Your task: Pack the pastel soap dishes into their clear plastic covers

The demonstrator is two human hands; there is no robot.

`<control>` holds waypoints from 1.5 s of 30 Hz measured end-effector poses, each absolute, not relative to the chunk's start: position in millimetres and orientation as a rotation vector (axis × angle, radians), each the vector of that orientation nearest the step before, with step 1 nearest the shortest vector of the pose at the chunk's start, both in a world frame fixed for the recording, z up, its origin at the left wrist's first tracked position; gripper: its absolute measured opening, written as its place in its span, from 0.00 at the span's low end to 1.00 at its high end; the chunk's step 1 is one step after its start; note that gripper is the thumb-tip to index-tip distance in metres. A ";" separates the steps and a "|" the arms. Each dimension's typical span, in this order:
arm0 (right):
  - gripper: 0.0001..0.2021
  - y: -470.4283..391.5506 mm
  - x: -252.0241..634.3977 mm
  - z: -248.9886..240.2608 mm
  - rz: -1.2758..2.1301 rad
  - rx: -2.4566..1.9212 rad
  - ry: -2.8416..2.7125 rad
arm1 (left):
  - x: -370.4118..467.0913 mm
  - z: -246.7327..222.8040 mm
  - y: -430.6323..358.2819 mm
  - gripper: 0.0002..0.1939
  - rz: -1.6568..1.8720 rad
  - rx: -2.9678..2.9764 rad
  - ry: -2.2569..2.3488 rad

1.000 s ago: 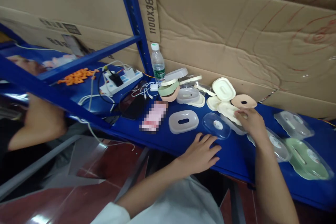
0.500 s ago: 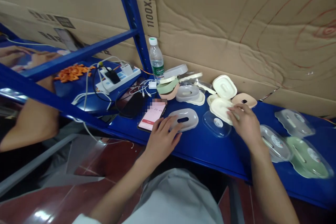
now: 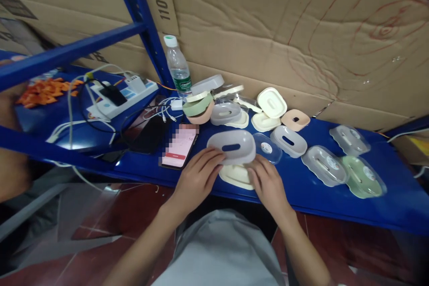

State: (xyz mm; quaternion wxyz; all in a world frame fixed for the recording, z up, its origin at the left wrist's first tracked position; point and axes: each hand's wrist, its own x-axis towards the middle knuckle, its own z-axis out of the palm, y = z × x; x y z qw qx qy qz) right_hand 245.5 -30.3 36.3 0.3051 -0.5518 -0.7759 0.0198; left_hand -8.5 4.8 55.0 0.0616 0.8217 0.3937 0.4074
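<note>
My left hand (image 3: 198,178) is closed on the left edge of a grey oval soap dish part (image 3: 246,143) with a slot in its middle. Directly beneath that part, nearer to me, is a cream wavy-edged soap dish base (image 3: 236,178), partly covered by it. My right hand (image 3: 270,183) has its fingers closed at the base's right side, close to the grey part's edge. Just beyond my right fingers lies a clear lid (image 3: 273,152) with a round sticker. Another slotted grey part (image 3: 288,141) rests to its right.
A phone (image 3: 177,145) lies left of my hands, near cables and a power strip (image 3: 120,103). Behind are a water bottle (image 3: 179,71), stacked dish parts (image 3: 197,107) and a peach part (image 3: 296,119). Lidded grey (image 3: 323,165) and green dishes (image 3: 362,176) sit at right.
My right hand has carried the cream base left and toward me, under the grey part. My left hand now grips the grey part, which is raised. The view has shifted right.
</note>
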 end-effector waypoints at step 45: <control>0.26 -48.2 279.9 40.1 0.278 -1.367 -1.997 | -6.2 18.2 -3.5 0.38 0.974 2.119 1.133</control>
